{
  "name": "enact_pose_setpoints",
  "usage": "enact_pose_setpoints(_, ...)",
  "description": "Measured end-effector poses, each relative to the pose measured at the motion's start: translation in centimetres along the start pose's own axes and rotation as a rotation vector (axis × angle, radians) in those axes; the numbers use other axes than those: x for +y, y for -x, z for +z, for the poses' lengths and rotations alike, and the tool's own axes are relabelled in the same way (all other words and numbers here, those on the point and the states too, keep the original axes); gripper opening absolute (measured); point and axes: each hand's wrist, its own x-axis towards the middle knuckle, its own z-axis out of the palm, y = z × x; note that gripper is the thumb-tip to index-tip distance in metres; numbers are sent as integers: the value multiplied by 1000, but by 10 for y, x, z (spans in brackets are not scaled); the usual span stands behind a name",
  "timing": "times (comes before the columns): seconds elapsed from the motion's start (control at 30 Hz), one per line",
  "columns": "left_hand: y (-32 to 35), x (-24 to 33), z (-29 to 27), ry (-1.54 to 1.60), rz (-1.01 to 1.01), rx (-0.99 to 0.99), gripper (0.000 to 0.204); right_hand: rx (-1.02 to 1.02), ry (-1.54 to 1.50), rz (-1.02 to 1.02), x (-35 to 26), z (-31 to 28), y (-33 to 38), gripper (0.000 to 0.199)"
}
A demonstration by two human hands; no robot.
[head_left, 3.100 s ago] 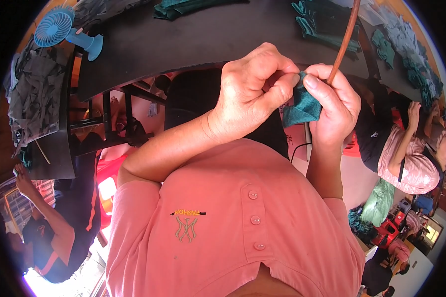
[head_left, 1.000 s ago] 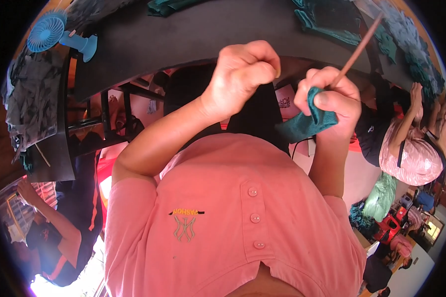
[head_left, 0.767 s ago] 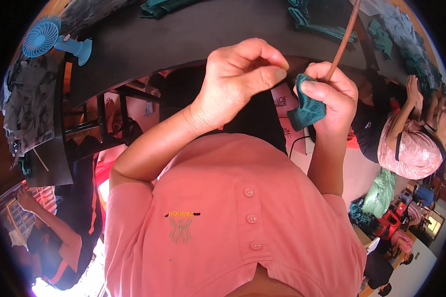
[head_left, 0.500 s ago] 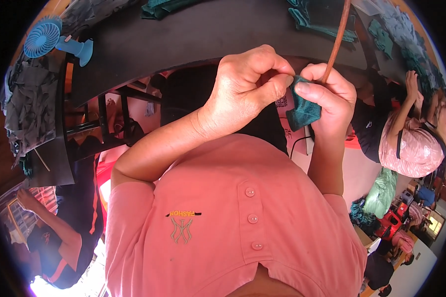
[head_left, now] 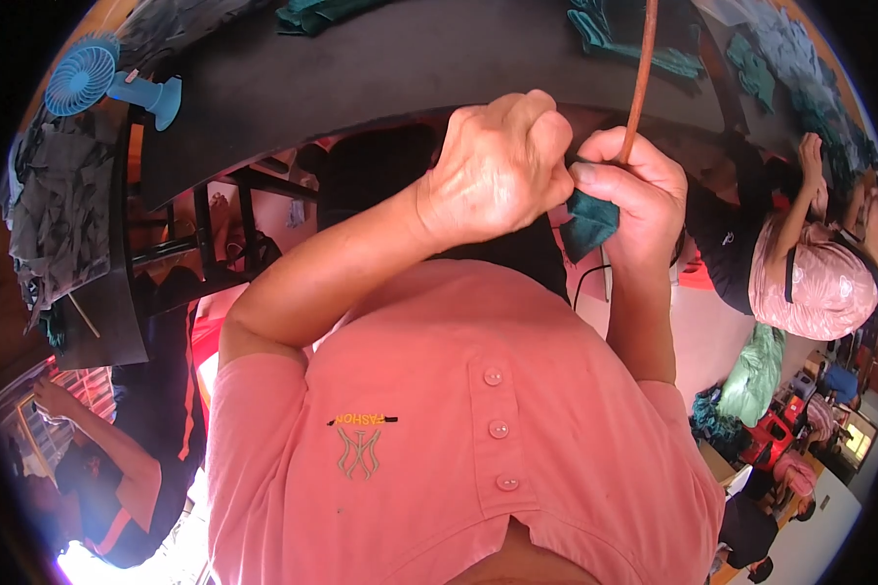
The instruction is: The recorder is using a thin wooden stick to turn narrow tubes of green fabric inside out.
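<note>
A small piece of dark green velvety cloth [head_left: 589, 226] hangs from my right hand [head_left: 639, 190]. Its thumb pinches the top of the cloth against the curled fingers. The same hand grips a thin brown wooden stick [head_left: 644, 73], which points up over the table. Closed and turned with its back and knuckles up, my left hand [head_left: 502, 171] meets the cloth's upper left edge. Its fingertips are hidden, so whatever it pinches there does not show.
Before me curves a black table [head_left: 390, 68] with folded green cloths [head_left: 634, 44] at its far side. A blue fan [head_left: 83, 76] stands at the left, near heaped grey cloth pieces [head_left: 59, 210]. Other people sit left and right, one in a pink patterned top [head_left: 815, 278].
My left hand has rolled over, knuckles now up, and shifted slightly right. My right hand, cloth and stick have moved a little left.
</note>
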Motion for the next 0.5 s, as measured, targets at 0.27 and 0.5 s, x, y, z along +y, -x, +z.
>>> enact_pose_setpoints(0.27, -13, 5, -31, 873, -888, -130, 20, 130, -86, -23, -1, -18, 7, 9)
enact_pose_setpoints(0.5, -15, 22, -10, 793, -645, -214, 12, 130, -74, -76, 8, -13, 8, 13)
